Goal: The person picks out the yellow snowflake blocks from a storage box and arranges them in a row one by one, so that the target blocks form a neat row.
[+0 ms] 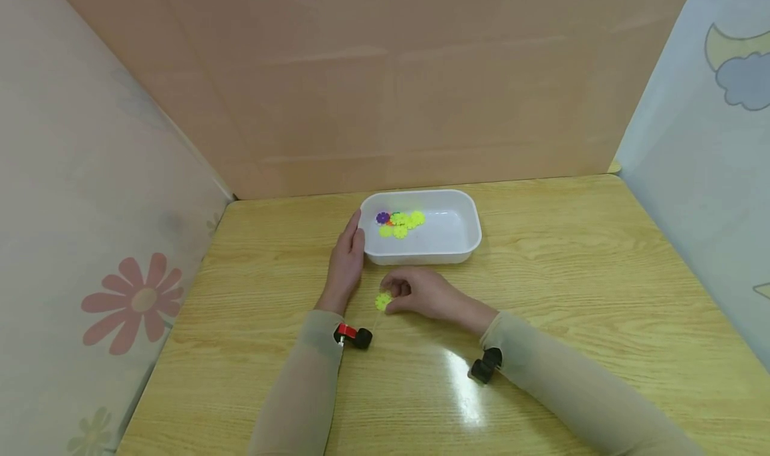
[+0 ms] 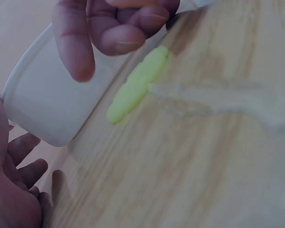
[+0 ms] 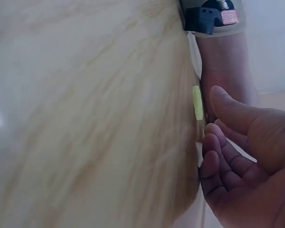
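A bright yellow flower-shaped plastic piece [image 1: 383,301] lies on the table in front of the white tray [image 1: 421,259]. My right hand [image 1: 424,293] hovers beside it, fingers loosely curled; both wrist views show a gap between its fingertips and the piece [image 2: 137,85]. Nothing is visible in that hand. At the tray's left end, my left hand [image 1: 347,259] lies against the outer wall with fairly straight fingers. Inside the tray, toward its left, sits a small pile of flower pieces [image 1: 400,220], mostly yellow, with a purple one [image 1: 383,218] and bits of orange and green.
A blurred pale strand [image 2: 209,97] runs across the wooden table [image 1: 571,269] by the yellow piece in the left wrist view. A brown panel [image 1: 385,95] rises behind the tray, with patterned white walls at both sides. Black wrist cameras sit on both sleeves.
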`<state>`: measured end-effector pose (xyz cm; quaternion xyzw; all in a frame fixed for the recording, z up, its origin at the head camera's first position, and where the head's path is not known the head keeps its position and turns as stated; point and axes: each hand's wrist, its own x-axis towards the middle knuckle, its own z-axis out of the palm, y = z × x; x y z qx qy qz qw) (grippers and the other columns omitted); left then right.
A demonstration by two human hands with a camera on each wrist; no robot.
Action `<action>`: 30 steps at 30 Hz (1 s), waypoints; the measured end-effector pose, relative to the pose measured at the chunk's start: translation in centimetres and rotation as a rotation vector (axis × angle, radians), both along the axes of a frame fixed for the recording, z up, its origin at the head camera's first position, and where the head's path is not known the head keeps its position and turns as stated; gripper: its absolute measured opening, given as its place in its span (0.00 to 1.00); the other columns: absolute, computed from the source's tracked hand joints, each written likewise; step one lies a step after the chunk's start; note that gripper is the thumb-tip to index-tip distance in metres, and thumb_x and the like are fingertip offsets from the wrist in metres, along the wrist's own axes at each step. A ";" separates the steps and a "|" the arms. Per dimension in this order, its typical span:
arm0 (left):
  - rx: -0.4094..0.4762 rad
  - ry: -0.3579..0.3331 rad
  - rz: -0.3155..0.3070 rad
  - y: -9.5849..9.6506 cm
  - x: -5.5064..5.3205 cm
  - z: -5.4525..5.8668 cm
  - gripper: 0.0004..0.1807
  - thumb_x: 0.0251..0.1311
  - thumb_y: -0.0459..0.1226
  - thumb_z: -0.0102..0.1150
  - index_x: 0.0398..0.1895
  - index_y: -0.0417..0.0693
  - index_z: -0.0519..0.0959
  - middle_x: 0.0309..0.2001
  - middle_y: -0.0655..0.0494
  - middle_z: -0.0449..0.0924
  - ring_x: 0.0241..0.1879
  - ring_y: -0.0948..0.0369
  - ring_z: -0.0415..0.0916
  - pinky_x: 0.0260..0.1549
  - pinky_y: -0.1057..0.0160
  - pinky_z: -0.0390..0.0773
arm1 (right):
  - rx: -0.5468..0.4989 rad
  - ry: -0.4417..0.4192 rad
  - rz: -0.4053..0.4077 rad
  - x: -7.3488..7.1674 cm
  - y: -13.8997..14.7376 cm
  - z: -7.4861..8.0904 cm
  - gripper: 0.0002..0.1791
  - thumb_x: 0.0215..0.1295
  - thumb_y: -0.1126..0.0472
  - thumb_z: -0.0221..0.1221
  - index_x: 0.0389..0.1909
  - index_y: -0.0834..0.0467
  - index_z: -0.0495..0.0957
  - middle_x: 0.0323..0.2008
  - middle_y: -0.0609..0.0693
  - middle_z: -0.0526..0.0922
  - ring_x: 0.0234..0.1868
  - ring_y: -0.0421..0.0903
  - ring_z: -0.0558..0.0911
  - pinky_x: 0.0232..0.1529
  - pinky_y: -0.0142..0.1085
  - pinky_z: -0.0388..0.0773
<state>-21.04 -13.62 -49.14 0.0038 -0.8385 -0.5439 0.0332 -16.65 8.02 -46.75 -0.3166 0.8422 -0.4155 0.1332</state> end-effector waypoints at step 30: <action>-0.009 -0.021 0.024 0.4 -0.1 0.2 0.30 0.90 0.54 0.36 0.90 0.73 0.57 0.87 0.64 0.57 0.86 0.59 0.52 0.85 0.52 0.54 | -0.038 0.043 -0.373 -7.7 4.8 5.6 0.33 0.74 0.60 0.73 0.75 0.65 0.77 0.61 0.65 0.84 0.58 0.59 0.84 0.62 0.52 0.83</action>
